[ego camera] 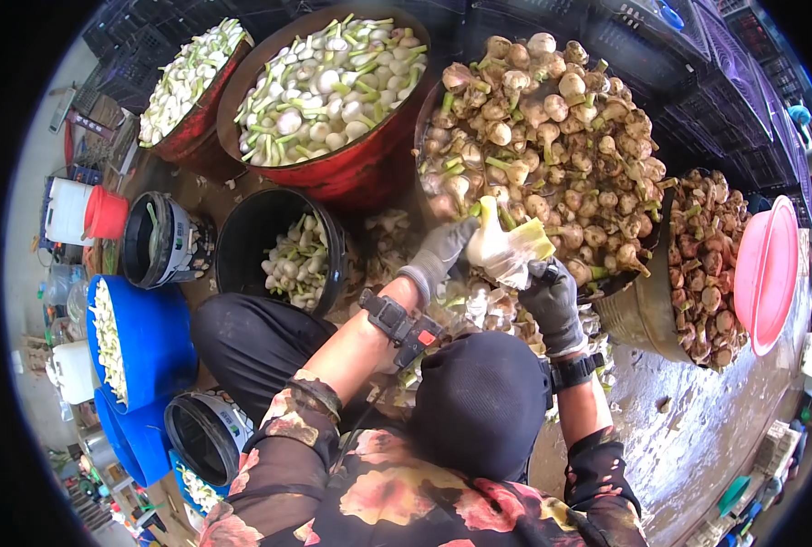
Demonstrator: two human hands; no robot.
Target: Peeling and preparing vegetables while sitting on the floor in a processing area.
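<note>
My left hand [443, 251], in a grey work glove, grips the left side of a white garlic bulb [486, 243] near its cut green stem. On the other side, my right hand [549, 295], gloved too, pinches the papery outer skin of the same bulb, which hangs partly loose. Just beyond both hands stands a wide container heaped with brown, unpeeled garlic bulbs [549, 157]. Beneath the hands lies a pile of loose garlic skins [481, 308]. Left of my left hand, a black bucket [224, 249] holds peeled bulbs.
Two red drums [351, 179] of whitish garlic stand at the upper left. More brown bulbs fill a metal drum [642, 314] at right, beside a pink basin [765, 273]. Blue tubs [153, 342] stand left; dark plastic crates [713, 102] are stacked behind. The floor [679, 424] looks wet.
</note>
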